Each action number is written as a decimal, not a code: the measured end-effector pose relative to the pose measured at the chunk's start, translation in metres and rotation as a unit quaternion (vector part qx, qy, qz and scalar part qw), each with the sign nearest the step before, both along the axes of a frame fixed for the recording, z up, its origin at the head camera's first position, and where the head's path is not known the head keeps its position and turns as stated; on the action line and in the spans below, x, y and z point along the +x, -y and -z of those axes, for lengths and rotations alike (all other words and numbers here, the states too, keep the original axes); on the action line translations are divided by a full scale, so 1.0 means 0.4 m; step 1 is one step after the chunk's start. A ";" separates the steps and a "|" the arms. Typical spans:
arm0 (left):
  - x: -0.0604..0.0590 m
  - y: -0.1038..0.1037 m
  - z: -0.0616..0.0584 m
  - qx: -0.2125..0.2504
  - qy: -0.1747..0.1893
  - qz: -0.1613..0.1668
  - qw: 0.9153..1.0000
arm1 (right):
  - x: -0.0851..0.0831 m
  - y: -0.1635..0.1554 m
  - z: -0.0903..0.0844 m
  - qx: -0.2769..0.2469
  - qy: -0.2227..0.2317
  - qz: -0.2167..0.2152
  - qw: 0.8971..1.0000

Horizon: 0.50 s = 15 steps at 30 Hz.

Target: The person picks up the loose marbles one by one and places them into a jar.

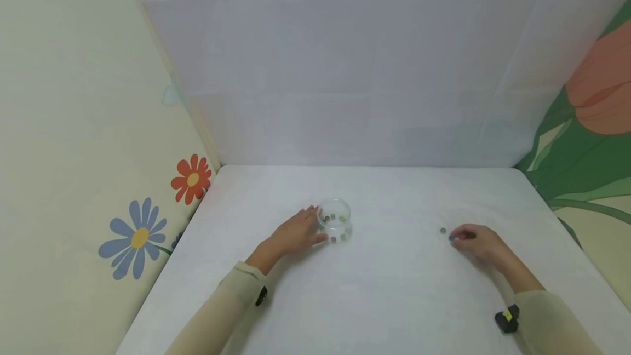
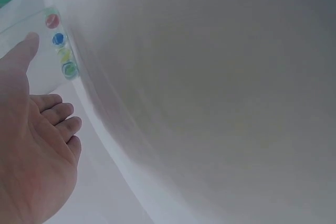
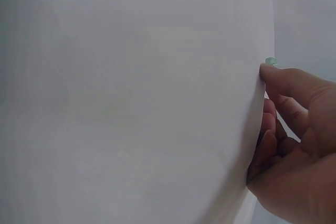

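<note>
A clear round container (image 1: pixel 335 213) with several coloured glass marbles (image 2: pixel 58 39) in its bottom stands near the middle of the table. Beside its left side lies my left hand (image 1: pixel 294 233), thumb at the front and fingertips close to the wall, the fingers fairly straight. The left wrist view shows the thumb in front of the container (image 2: pixel 44 72). Farther right, my right hand (image 1: pixel 478 241) pinches a blue marble (image 1: pixel 451 238) between thumb and index finger, low over the table. Just left of it lies a greenish marble (image 1: pixel 443 230), also peeking past the thumb in the right wrist view.
A white cloth covers the table (image 1: pixel 389 289), and a white sheet (image 1: pixel 345 70) hangs behind it. Flower-printed panels (image 1: pixel 143 125) stand along the left and right sides. Dark wrist devices (image 1: pixel 508 319) sit at both sleeves.
</note>
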State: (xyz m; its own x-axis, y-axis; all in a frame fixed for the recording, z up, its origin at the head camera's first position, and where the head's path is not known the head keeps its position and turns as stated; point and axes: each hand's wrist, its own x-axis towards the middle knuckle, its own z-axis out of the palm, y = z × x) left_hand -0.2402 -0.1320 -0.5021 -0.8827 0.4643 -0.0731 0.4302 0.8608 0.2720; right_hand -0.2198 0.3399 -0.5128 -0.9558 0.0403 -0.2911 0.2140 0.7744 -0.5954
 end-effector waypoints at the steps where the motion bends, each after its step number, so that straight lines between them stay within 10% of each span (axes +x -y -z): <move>1: 0.000 -0.001 0.000 -0.002 -0.001 0.000 1.000 | 0.001 0.000 -0.001 0.001 -0.002 0.000 1.000; 15: -0.001 -0.004 0.001 -0.002 0.000 0.001 1.000 | 0.027 0.020 -0.004 -0.042 -0.036 -0.007 0.998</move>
